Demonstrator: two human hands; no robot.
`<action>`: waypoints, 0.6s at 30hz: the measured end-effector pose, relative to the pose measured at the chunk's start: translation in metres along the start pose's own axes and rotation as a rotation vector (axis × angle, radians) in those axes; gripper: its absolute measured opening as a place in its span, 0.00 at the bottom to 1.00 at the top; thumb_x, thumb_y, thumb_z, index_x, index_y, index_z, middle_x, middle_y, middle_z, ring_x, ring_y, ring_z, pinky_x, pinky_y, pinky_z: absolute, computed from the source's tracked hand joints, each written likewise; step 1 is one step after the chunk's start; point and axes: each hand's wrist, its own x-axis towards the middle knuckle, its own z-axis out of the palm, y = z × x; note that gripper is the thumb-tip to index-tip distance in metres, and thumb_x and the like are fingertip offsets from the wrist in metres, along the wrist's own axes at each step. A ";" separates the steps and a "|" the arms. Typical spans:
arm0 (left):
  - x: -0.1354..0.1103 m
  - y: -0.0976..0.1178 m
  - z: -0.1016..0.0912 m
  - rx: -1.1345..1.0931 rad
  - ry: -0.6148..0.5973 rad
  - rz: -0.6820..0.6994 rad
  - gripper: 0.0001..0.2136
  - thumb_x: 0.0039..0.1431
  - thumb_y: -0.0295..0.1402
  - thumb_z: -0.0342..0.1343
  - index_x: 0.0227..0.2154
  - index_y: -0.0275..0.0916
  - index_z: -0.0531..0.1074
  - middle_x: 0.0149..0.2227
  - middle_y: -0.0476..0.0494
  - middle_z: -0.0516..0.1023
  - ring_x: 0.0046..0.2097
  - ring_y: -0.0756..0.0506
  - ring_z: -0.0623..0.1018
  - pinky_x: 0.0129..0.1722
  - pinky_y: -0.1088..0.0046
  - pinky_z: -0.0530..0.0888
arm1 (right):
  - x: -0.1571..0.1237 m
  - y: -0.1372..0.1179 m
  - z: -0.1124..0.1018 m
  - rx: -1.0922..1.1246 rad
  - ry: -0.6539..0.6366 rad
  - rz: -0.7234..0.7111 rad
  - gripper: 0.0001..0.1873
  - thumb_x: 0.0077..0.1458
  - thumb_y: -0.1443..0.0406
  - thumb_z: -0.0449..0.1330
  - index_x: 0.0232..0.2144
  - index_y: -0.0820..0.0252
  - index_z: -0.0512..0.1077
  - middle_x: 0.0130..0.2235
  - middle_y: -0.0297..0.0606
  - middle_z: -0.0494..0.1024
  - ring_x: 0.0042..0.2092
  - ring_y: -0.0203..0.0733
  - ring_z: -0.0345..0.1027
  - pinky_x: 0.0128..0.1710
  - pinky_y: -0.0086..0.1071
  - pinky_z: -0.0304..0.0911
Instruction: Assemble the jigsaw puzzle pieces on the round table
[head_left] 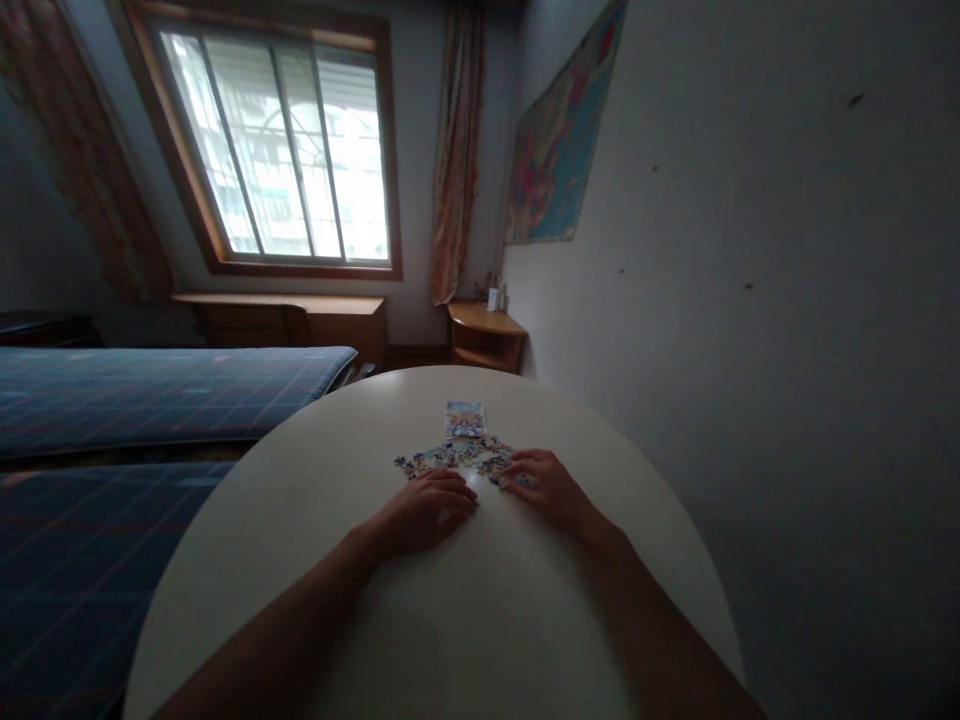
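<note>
A scatter of small colourful puzzle pieces lies on a round white table. Behind the pieces lies a small printed card or box with a picture. My left hand rests palm down on the table, fingers stretched toward the near edge of the pieces. My right hand lies on the right side of the scatter, fingers curled over a few pieces; whether it grips one is too small to see.
A grey wall stands close along the table's right side, with a map poster on it. A bed with a blue checked cover lies left. A corner shelf, a window and curtains are behind.
</note>
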 end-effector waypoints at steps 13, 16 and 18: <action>-0.001 -0.003 0.000 0.226 0.053 -0.113 0.11 0.66 0.29 0.51 0.44 0.44 0.77 0.48 0.45 0.80 0.53 0.42 0.74 0.58 0.59 0.66 | -0.007 0.014 -0.010 -0.025 -0.061 0.118 0.13 0.54 0.62 0.61 0.42 0.52 0.81 0.49 0.42 0.78 0.50 0.48 0.69 0.55 0.43 0.61; -0.003 -0.008 0.001 0.266 0.063 -0.163 0.11 0.66 0.28 0.51 0.44 0.44 0.77 0.49 0.45 0.79 0.53 0.42 0.74 0.57 0.59 0.68 | -0.008 0.017 -0.016 -0.012 -0.041 0.149 0.18 0.52 0.62 0.63 0.45 0.57 0.80 0.50 0.46 0.77 0.52 0.50 0.69 0.57 0.45 0.60; -0.005 -0.012 0.002 0.281 0.089 -0.211 0.11 0.65 0.29 0.52 0.45 0.45 0.77 0.51 0.45 0.77 0.54 0.41 0.73 0.57 0.58 0.68 | -0.009 0.018 -0.019 -0.001 -0.029 0.172 0.19 0.51 0.62 0.63 0.45 0.61 0.80 0.49 0.49 0.78 0.51 0.52 0.70 0.57 0.46 0.60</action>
